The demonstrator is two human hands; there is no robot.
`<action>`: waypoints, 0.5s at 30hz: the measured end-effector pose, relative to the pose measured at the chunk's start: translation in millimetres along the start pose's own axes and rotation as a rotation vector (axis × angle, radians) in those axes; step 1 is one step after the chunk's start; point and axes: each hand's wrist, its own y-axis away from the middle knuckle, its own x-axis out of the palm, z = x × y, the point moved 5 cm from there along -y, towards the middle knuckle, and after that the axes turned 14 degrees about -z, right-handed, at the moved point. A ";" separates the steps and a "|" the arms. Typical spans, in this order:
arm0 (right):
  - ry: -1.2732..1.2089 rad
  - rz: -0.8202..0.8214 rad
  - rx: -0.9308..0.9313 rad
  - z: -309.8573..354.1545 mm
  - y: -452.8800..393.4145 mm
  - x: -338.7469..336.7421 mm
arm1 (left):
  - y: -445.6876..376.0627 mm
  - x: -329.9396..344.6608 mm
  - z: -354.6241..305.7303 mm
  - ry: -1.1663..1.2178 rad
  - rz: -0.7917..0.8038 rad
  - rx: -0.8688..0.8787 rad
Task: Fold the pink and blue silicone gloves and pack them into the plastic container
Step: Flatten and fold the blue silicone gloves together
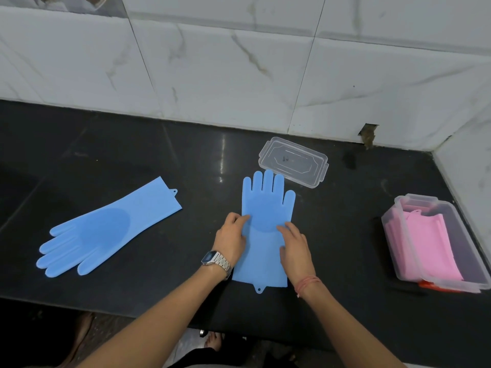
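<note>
One blue silicone glove lies flat in the middle of the black counter, fingers pointing at the wall. My left hand rests on its left edge, fingertips on the palm patch. On the glove's right edge lies my right hand, fingers spread and pressing flat. Neither hand grips anything. A second blue glove lies spread out at the left, fingers toward me. The clear plastic container stands at the right with folded pink gloves inside.
The container's clear lid lies behind the middle glove, near the white tiled wall. A small red item sits at the container's near end. The counter's front edge runs just below my forearms.
</note>
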 end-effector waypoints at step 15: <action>0.313 0.018 -0.272 42.9 -17.1 53.0 | 8.5 -97.5 105.4 -0.199 -0.193 0.057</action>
